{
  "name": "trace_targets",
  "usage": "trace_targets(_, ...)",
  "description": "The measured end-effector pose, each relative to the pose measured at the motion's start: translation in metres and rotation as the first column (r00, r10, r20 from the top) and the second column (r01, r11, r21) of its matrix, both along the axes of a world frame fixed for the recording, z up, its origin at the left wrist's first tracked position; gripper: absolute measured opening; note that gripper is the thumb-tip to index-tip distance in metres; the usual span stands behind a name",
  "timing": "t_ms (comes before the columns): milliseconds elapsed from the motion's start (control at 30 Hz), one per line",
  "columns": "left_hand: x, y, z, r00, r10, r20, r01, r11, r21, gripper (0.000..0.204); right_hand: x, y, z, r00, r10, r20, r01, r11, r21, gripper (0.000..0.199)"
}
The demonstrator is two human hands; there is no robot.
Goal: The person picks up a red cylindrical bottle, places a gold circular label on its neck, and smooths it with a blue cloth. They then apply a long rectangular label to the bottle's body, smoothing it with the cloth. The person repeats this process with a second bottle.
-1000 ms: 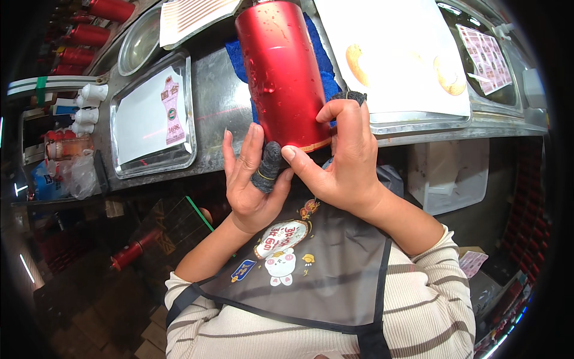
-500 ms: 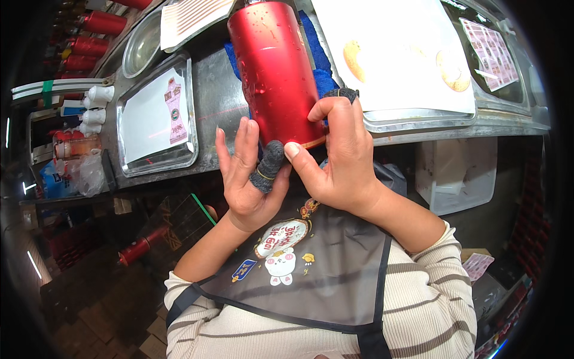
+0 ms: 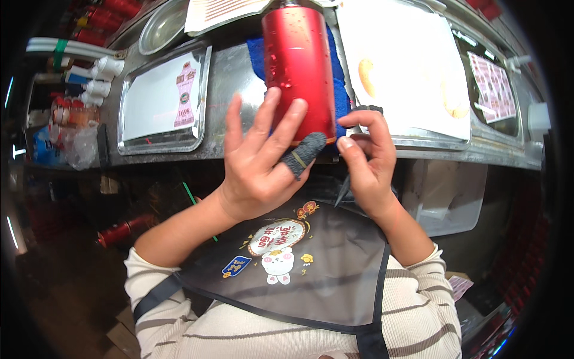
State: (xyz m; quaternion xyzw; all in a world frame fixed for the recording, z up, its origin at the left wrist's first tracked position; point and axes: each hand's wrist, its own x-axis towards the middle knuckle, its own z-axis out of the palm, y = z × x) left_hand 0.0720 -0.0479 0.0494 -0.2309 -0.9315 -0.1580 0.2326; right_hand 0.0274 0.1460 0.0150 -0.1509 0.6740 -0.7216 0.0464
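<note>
A glossy red metallic bottle (image 3: pixel 297 66) with water drops lies on a blue cloth (image 3: pixel 341 90), its base toward me. My left hand (image 3: pixel 260 170) is open over the base end, fingers spread, some fingertips overlapping the bottle's side. A dark grey finger cot (image 3: pixel 305 154) covers its index finger, which crosses the base rim. My right hand (image 3: pixel 372 161) is curled just right of the base, thumb and index finger bent toward the bottle. Another dark cot (image 3: pixel 368 109) shows on one of its fingers. Beside its palm a dark pointed thing (image 3: pixel 342 191) sticks out; its grip is hidden.
On the left a metal tray (image 3: pixel 161 146) holds white sheets and a pink bottle-shaped label (image 3: pixel 186 96). A metal bowl (image 3: pixel 162 30) stands behind it. At right, a white sheet (image 3: pixel 406 72) covers a tray beside a pink label sheet (image 3: pixel 492 87). A plastic bin (image 3: pixel 451 197) sits below the counter.
My left hand has turned palm down and spread over the bottle's base. My right hand has drawn back to the right of the base. The bottle appears more upright in view.
</note>
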Motion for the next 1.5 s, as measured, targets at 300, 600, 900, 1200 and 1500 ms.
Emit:
trace_targets(300,-0.005,0.016,-0.006,0.997,-0.067,0.034,0.064,0.993,0.096,0.032,0.009,0.027,-0.002,0.996,-0.087,0.019,0.084,0.989,0.121,0.023)
trace_targets(600,-0.029,0.017,-0.016,0.999,0.029,-0.032,-0.027,0.998,0.060,0.040,0.028,0.011,0.001,0.922,0.104,-0.373,0.012,0.955,0.296,0.026)
trace_targets(900,0.000,-0.003,-0.057,0.988,0.090,0.128,-0.142,0.854,0.501,0.096,0.037,0.017,-0.006,0.988,0.103,-0.117,-0.053,0.929,0.365,0.028)
trace_targets(1200,0.001,-0.001,-0.060,0.979,0.139,0.152,-0.201,0.807,0.555,0.078,0.037,0.011,0.003,0.958,0.051,-0.282,0.076,0.903,0.422,0.029)
trace_targets(1500,-0.008,0.014,-0.060,0.985,0.120,0.126,-0.172,0.769,0.616,0.069,0.018,0.012,0.027,0.693,0.368,-0.619,0.118,0.790,0.602,0.036)
